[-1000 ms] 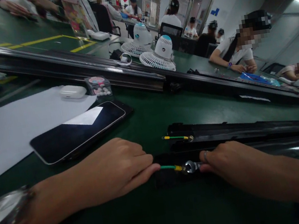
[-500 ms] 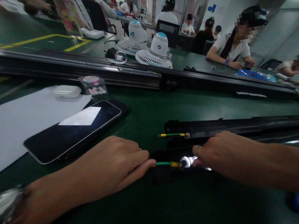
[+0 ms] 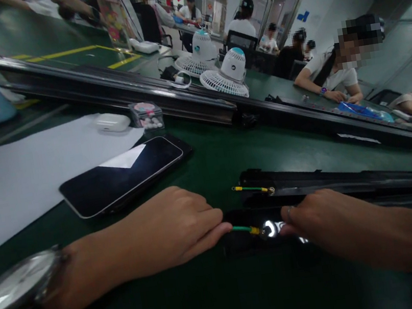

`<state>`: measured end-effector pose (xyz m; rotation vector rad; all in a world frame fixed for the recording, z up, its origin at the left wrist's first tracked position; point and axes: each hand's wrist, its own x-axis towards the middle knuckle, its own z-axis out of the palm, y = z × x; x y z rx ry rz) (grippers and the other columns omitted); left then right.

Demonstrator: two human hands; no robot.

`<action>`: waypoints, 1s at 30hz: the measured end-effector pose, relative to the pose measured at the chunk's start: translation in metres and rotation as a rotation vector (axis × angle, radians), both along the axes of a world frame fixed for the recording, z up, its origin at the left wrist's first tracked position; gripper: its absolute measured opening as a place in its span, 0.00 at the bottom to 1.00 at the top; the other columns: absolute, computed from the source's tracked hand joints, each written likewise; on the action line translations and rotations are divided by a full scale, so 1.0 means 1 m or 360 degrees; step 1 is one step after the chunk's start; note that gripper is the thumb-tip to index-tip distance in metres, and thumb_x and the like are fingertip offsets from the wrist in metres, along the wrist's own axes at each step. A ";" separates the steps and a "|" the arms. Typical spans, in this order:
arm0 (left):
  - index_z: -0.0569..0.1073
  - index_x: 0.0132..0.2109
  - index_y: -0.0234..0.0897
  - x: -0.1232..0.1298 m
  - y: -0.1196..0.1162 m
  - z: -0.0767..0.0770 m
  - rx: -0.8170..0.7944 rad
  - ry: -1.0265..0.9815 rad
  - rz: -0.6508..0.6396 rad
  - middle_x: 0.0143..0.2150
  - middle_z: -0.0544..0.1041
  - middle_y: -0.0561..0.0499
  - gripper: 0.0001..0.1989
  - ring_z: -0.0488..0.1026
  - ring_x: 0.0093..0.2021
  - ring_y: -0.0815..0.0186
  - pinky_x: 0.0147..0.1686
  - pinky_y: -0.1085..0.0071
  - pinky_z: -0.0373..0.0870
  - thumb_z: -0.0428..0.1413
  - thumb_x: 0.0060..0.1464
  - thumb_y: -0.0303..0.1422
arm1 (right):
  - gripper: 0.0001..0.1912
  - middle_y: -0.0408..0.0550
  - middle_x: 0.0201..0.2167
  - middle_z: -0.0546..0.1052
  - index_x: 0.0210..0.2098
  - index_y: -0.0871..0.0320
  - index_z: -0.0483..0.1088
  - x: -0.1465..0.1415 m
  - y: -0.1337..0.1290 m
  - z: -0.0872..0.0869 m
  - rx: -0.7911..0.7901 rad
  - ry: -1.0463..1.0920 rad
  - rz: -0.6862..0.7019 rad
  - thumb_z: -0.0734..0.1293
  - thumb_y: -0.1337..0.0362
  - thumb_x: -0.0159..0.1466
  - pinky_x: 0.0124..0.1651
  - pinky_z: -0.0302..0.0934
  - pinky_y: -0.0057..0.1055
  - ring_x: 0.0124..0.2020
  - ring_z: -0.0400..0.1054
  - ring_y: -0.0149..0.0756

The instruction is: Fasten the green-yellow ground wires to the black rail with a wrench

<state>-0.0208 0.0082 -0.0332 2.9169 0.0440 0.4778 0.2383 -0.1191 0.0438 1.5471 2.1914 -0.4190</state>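
The green wire [image 3: 242,229] with a yellow sleeve ends at a shiny silver wrench head [image 3: 268,229], over a black rail [image 3: 350,184]; a second green-and-yellow wire [image 3: 252,188] lies on the rail beyond. The table [image 3: 207,159] is dark green, with yellow lines [image 3: 59,55] farther off. A white sheet of paper [image 3: 19,177] lies beside a black phone [image 3: 124,176] with a pale reflection on its glass. The earbud case [image 3: 112,122] is white, the two desk fans [image 3: 230,71] white with teal caps, the wristwatch [image 3: 16,296] silver on a dark strap
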 end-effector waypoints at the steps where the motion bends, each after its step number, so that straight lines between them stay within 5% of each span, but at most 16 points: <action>1: 0.69 0.36 0.38 0.000 0.000 0.000 0.0004 -0.0011 0.0003 0.29 0.71 0.54 0.15 0.67 0.26 0.64 0.29 0.63 0.58 0.46 0.74 0.33 | 0.10 0.45 0.28 0.81 0.40 0.56 0.74 -0.001 0.000 0.000 -0.0014 -0.0011 -0.0001 0.61 0.64 0.74 0.21 0.49 0.31 0.25 0.77 0.40; 6: 0.69 0.35 0.38 0.001 -0.001 -0.002 0.0012 -0.0022 0.0027 0.28 0.72 0.53 0.16 0.68 0.26 0.64 0.29 0.64 0.58 0.47 0.74 0.33 | 0.07 0.47 0.31 0.82 0.41 0.57 0.74 -0.011 0.004 0.010 -0.0036 -0.0086 0.0047 0.64 0.69 0.70 0.22 0.52 0.32 0.28 0.79 0.45; 11: 0.69 0.34 0.38 0.000 -0.002 -0.001 0.0009 -0.0061 0.0028 0.27 0.72 0.53 0.16 0.69 0.26 0.64 0.29 0.65 0.58 0.47 0.73 0.33 | 0.04 0.49 0.26 0.81 0.38 0.60 0.77 -0.027 0.015 0.021 0.0014 -0.0288 0.0250 0.68 0.69 0.66 0.18 0.41 0.33 0.23 0.78 0.46; 21: 0.72 0.34 0.39 0.001 -0.008 0.000 0.0106 0.0055 0.0144 0.27 0.74 0.52 0.18 0.73 0.26 0.62 0.28 0.64 0.60 0.47 0.73 0.37 | 0.07 0.48 0.25 0.81 0.33 0.58 0.78 -0.044 0.011 0.027 0.0036 -0.0442 0.0169 0.67 0.70 0.64 0.21 0.52 0.31 0.22 0.77 0.43; 30: 0.72 0.37 0.40 0.001 -0.007 -0.004 0.0082 0.0063 0.0159 0.29 0.75 0.53 0.15 0.73 0.27 0.62 0.29 0.64 0.61 0.48 0.73 0.38 | 0.09 0.50 0.33 0.83 0.42 0.56 0.79 -0.045 0.025 0.030 -0.0245 -0.0463 -0.0105 0.66 0.69 0.67 0.24 0.58 0.29 0.30 0.80 0.44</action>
